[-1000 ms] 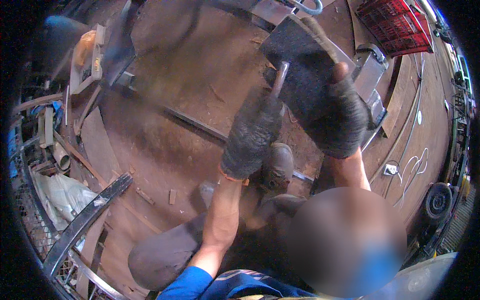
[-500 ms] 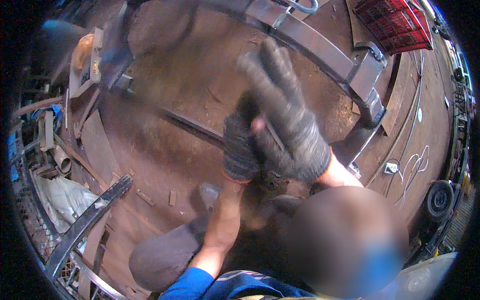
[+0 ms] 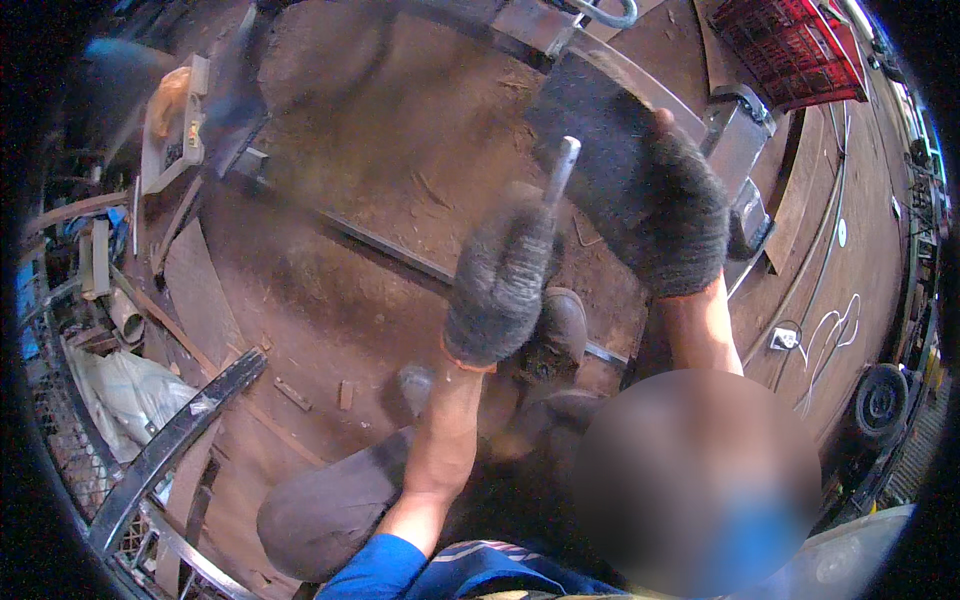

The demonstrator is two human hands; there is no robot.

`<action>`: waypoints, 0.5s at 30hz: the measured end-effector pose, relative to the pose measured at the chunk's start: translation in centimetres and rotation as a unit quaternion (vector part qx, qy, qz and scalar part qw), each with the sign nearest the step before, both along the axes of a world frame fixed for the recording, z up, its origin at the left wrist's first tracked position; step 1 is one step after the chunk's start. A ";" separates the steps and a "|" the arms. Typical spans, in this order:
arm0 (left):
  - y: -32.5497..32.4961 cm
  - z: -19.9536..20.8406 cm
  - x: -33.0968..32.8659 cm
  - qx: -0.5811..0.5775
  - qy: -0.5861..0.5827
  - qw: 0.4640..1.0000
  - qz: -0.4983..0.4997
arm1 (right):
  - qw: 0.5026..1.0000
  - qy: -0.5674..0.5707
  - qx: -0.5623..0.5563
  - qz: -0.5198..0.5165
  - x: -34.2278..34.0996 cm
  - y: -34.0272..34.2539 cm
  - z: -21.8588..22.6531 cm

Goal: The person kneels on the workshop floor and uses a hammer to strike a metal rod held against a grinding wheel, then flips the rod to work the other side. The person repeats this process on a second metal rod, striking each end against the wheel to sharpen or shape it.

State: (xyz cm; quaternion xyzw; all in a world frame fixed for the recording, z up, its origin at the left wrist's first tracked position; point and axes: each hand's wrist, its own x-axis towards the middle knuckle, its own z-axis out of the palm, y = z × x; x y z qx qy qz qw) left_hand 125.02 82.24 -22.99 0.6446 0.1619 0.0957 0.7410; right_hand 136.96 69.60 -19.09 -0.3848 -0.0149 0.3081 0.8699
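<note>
My left hand, in a dark knitted work glove with an orange cuff, is closed around a short grey metal rod. The rod's bright end sticks up out of the fist, tilted slightly right. To its right, my right hand, gloved alike with one bare fingertip showing, grips a dark flat panel. This panel slants up and left in front of a curved metal frame and hides part of it. Both hands are apart, raised above the floor before my knees. My right palm and most of its fingers are hidden.
A straight metal bar crosses the brown floor. A red plastic crate stands far right, with cables and a small wheel below it. On the left lie scrap pieces, a whitish sack and a black curved bar.
The hands were close together, with the right one's fingers stretched upward. My right hand has moved right and now grips the dark panel; the rod shows clearly in my left fist.
</note>
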 end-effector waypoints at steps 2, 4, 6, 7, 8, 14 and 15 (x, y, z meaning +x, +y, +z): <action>0.8 0.2 0.3 -0.138 0.016 0.989 -0.055 | 0.998 0.050 0.033 -0.016 -0.2 -0.5 0.2; 1.0 0.1 0.3 -0.206 0.024 0.975 -0.074 | 1.000 0.008 0.021 -0.008 -0.8 0.0 1.0; 0.4 -0.2 0.1 -0.207 0.023 0.976 -0.056 | 0.993 -0.110 -0.050 -0.004 -1.5 0.7 1.2; 0.4 -0.6 0.3 -0.054 -0.013 0.997 -0.047 | 0.972 -0.205 -0.115 -0.004 -1.8 1.2 1.1; 0.6 -1.1 0.6 0.101 -0.050 0.993 -0.037 | 0.938 -0.297 -0.178 -0.002 -2.3 1.6 0.9; -0.2 0.4 0.6 -0.087 -0.016 0.994 -0.067 | 0.784 -0.513 -0.348 -0.030 -0.9 2.6 0.4; 0.8 0.6 0.1 -0.085 -0.003 0.994 -0.070 | 0.743 -0.563 -0.361 -0.010 -1.8 3.5 0.2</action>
